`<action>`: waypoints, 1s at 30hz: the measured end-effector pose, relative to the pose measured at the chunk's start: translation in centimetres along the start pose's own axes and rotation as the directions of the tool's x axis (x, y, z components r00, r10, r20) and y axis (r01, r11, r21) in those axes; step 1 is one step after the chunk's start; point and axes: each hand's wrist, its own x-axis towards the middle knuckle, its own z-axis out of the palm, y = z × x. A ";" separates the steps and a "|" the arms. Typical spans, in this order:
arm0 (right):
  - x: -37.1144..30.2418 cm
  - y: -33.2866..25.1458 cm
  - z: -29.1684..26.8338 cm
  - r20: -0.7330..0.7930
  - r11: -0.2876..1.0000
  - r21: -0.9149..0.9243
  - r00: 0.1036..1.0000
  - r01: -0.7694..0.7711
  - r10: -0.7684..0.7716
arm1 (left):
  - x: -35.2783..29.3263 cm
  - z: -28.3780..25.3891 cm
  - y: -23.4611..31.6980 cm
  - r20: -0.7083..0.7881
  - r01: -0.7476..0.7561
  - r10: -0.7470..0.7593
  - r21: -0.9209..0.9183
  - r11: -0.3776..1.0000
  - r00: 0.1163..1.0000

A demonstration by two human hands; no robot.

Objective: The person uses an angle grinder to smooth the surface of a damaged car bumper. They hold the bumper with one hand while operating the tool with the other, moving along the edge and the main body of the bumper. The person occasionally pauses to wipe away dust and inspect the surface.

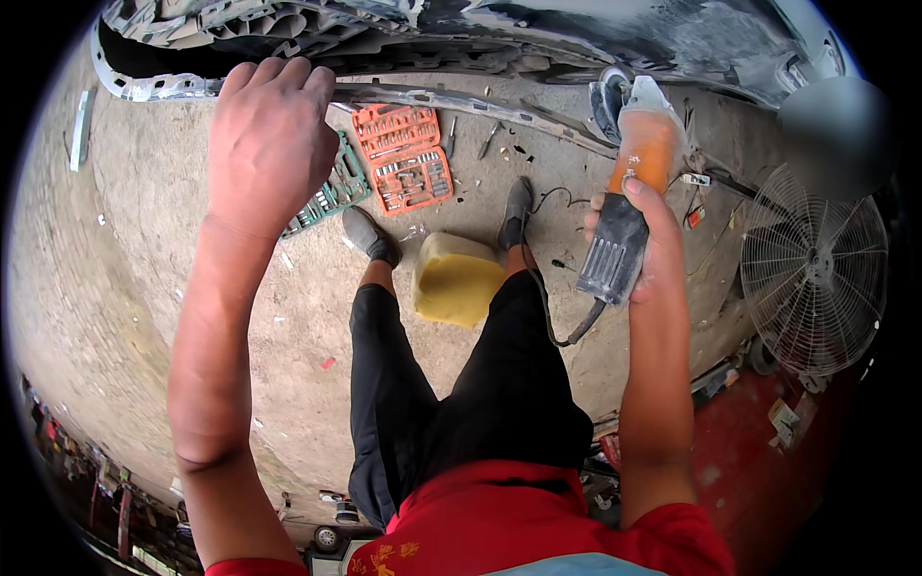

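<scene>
Item: car bumper (163, 88), dark and scuffed, spanning the top of the frame, with a slotted pale rim at upper left and a narrow strip (480, 108) along its lower edge.

Item: angle grinder (615, 245), orange and black, right of centre, head uppermost; cable (588, 324) trailing from its lower end.

Condition of work: grinder in hand, its disc (607, 104) at the bumper's lower edge, upper right; contact cannot be told, nor whether the disc is spinning. The strip is attached at the left; its right end runs down behind or beside the grinder. No finished cut can be made out; the work looks part-way, judged by the strip's hanging position.

Left hand (274, 144): upper left of centre, at the bumper's rim; fingers curled together, apparently clamped over it, tips hidden.

Right hand (653, 230): right of centre; fingers wrapped around the grinder's body, thumb along its upper face. The disc lies above these fingers, well apart from the left hand.

Floor (144, 278): orange tool case (437, 182), open, and green tool case (357, 182), both upper centre; yellow block (456, 293), centre.

Fan (816, 264): right edge.
</scene>
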 end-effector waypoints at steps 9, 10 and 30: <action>-0.9 1.2 2.0 0.157 1.000 0.011 0.988 0.000 -0.002 | 0.6 0.0 0.1 0.055 0.019 -0.021 0.038 0.999 0.998; -1.0 1.6 2.8 0.177 1.000 -0.007 0.984 0.014 -0.012 | 0.5 0.2 0.0 0.054 0.012 -0.014 0.046 0.999 0.998; -9.6 5.3 -10.2 0.024 0.961 0.131 0.969 0.242 -0.247 | 1.2 1.9 -1.2 -0.027 -0.133 0.138 0.142 0.981 0.990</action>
